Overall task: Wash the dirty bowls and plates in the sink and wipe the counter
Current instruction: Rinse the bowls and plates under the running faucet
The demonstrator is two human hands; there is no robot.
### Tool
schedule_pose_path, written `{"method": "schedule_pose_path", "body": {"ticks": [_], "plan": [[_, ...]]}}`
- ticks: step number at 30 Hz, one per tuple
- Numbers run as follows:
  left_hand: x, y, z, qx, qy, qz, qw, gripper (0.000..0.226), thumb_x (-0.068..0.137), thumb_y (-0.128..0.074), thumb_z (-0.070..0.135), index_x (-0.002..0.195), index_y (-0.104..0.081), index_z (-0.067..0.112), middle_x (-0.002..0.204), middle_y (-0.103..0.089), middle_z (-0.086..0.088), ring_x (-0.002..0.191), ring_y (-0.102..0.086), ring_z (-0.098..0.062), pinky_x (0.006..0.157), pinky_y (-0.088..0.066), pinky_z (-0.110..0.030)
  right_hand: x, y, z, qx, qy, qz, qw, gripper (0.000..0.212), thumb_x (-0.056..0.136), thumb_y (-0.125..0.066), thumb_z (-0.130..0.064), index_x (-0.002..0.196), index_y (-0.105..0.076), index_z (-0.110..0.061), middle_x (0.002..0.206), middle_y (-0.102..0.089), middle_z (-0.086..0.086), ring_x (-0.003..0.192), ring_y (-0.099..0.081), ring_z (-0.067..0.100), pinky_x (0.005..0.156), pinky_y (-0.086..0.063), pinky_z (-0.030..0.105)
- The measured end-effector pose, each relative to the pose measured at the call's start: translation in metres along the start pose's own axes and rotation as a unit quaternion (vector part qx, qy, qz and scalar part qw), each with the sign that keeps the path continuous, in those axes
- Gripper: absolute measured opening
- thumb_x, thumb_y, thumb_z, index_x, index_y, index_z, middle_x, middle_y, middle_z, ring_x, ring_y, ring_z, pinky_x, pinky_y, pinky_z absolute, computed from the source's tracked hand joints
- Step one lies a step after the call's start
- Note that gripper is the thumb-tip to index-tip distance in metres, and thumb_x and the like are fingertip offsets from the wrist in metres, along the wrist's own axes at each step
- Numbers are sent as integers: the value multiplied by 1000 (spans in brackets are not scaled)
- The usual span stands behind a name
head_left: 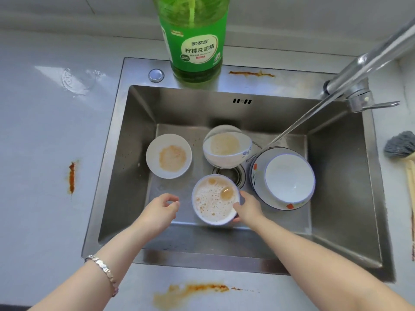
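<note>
Right grip (247,208) on foamy bowl (211,198) rim

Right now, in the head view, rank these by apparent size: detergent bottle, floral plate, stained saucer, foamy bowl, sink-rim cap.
1. green detergent bottle, though cropped and nearer the camera.
2. floral plate, partly under a white bowl.
3. stained saucer and foamy bowl: look alike, so unranked.
4. sink-rim cap.
</note>
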State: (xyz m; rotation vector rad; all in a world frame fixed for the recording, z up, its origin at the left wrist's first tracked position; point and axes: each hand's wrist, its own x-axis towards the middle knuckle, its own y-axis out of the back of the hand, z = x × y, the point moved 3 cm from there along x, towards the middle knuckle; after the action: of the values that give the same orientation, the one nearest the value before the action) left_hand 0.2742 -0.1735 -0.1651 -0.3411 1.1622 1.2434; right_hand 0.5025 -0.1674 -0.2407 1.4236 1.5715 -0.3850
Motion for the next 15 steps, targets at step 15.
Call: {"method": "schedule_pose_path", "body": {"ticks": [15], "plan": [[-74,20,68,-108,-295,27,949,56,81,-69,4,116,-54,45,101,-68,21,95,-64,6,81,-48,-8,-117,83,-78,-31,436,122,891,56,83,-61,-4,128,-43,-33,62,-53,10,60,-35,11,57,-32,16]]}}
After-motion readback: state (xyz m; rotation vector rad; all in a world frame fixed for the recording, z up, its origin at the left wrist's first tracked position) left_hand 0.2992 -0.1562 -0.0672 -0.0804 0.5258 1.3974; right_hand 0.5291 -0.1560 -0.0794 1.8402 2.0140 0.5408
